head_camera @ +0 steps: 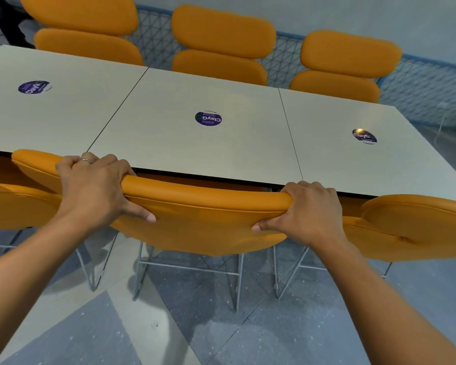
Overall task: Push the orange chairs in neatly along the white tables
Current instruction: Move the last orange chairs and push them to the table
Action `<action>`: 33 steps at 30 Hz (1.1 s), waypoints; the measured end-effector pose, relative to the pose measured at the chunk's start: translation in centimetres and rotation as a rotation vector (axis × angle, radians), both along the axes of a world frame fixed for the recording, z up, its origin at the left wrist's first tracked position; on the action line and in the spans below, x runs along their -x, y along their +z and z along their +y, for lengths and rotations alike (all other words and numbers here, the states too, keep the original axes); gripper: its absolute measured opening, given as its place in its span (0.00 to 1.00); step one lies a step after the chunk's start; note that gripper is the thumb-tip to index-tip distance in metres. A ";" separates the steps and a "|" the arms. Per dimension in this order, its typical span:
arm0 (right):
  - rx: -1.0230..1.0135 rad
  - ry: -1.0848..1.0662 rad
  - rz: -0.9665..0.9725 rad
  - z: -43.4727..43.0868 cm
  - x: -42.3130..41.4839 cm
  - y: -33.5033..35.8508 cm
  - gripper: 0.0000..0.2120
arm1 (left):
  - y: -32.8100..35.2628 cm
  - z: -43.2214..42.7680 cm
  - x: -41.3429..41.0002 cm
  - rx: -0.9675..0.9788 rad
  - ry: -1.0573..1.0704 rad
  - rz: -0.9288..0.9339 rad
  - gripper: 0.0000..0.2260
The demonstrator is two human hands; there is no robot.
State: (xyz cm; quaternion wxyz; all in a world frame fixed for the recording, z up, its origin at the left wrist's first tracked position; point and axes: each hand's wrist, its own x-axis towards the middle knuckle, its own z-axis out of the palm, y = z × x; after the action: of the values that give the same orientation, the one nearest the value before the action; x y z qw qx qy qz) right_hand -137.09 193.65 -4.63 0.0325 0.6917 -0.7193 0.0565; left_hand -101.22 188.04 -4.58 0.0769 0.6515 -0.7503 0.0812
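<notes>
Three white tables (200, 151) stand edge to edge in a row. The middle orange chair (203, 219) on my side has its padded backrest right against the table's near edge. My left hand (95, 188) grips the top of that backrest at its left end, a ring on one finger. My right hand (308, 209) grips the same backrest at its right end. Another orange chair (416, 225) stands close on the right, and a third (13, 204) on the left, both tucked at the table edge.
Three orange chairs (221, 46) line the far side of the tables, backed by a blue wire fence (421, 90). Round purple stickers (208, 118) mark each tabletop. Thin metal chair legs (237, 280) stand on the grey patterned floor below me.
</notes>
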 end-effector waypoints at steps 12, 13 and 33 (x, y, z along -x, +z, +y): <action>-0.045 -0.026 -0.095 -3.4 3.4 1.0 0.44 | 0.1 -0.9 4.1 0.013 0.032 0.059 0.45; -0.039 -0.030 -0.105 -3.5 3.5 0.9 0.44 | 0.0 -1.1 4.2 0.019 0.031 0.057 0.46; -0.035 -0.029 -0.059 -2.2 2.9 0.1 0.45 | -0.5 -0.9 3.4 -0.002 0.055 0.000 0.46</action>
State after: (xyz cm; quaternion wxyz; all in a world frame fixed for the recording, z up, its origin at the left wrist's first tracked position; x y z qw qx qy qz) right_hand -140.02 191.45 -4.55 0.0003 0.6797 -0.7307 0.0638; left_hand -104.60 187.17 -5.04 0.0740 0.6719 -0.7323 0.0824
